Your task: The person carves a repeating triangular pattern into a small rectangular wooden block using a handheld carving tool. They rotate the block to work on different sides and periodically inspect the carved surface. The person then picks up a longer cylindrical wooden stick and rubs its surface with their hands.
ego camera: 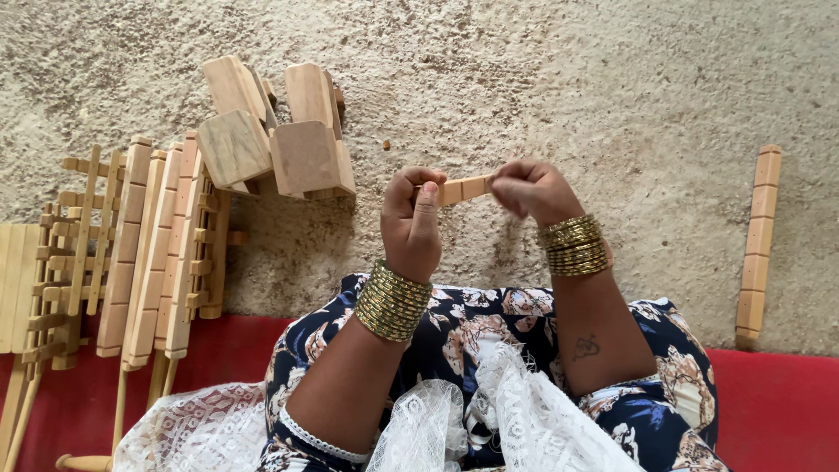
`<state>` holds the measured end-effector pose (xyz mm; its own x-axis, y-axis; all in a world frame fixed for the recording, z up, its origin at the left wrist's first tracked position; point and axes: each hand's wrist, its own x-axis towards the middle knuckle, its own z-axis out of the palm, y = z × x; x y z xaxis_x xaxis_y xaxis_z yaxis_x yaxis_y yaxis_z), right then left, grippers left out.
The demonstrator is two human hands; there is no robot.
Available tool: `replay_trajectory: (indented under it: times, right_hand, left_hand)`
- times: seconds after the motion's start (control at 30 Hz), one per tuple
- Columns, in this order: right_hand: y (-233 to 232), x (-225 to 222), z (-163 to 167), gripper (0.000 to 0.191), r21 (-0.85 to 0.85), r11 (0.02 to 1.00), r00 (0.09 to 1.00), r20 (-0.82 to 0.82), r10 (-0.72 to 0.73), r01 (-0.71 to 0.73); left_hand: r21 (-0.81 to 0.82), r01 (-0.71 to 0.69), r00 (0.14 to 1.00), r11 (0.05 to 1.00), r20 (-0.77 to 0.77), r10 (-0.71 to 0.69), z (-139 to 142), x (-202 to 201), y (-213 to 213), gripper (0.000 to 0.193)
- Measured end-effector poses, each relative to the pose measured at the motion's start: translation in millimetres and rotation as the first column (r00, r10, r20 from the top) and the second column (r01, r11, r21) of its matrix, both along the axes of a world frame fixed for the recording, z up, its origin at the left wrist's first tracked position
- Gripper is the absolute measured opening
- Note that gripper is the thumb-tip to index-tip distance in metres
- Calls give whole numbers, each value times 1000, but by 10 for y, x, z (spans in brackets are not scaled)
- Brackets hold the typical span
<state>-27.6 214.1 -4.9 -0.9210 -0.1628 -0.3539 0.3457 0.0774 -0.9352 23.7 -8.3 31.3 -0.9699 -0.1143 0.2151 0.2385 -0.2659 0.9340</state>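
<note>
The left hand [412, 223] is curled into a narrow grip around one end of a small notched wooden strip [464, 188], thumb laid up along its near side. The right hand [531, 190] pinches the other end of the same strip, fingers bunched tight over it. The strip lies level between the two hands, held up above the person's lap and clear of the floor [559, 79]. Stacks of gold bangles [572, 246] ring both wrists.

At three o'clock from the hands, well apart, a long notched wooden bar [757, 245] lies alone on the rough floor, running from twelve to six. At ten o'clock sit several chunky wooden blocks [275, 131], leaning against one another. At nine o'clock lies a heap of notched bars and ladder-like wooden frames [131, 245], stacked side by side, partly on the floor and partly on a red mat [778, 411] that runs along the bottom of the view.

Judging by how things lie, some framed pieces already look put together in that heap, while the strip in hand, the lone bar and the blocks remain loose. How many pieces are finished cannot be told from this view.
</note>
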Motion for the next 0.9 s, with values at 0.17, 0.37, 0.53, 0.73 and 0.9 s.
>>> replay_trajectory:
  times: [0.17,0.37,0.53,0.73,0.9]
  right_hand:
    - [-100,-5,-55,7,-140,981,986,-72,-148,137]
    - [-108,-33,-122,7,-97,989,989,-83,-120,112]
    - [-61,-42,-150,7,-144,989,992,-110,-62,46]
    - [38,-40,-36,11,93,984,989,6,150,-150]
    - [122,-30,92,9,134,955,962,105,251,-263]
  left_hand:
    - [-30,-1,1000,1000,-6,0,-12,25,-2,12]
    - [-16,9,1000,1000,-11,-9,-16,14,-5,12]
    - [-21,4,1000,1000,-10,-5,-16,22,4,12]
    - [-37,-2,1000,999,-18,1,-14,21,8,13]
    - [-30,0,1000,1000,-16,-1,-21,12,22,12]
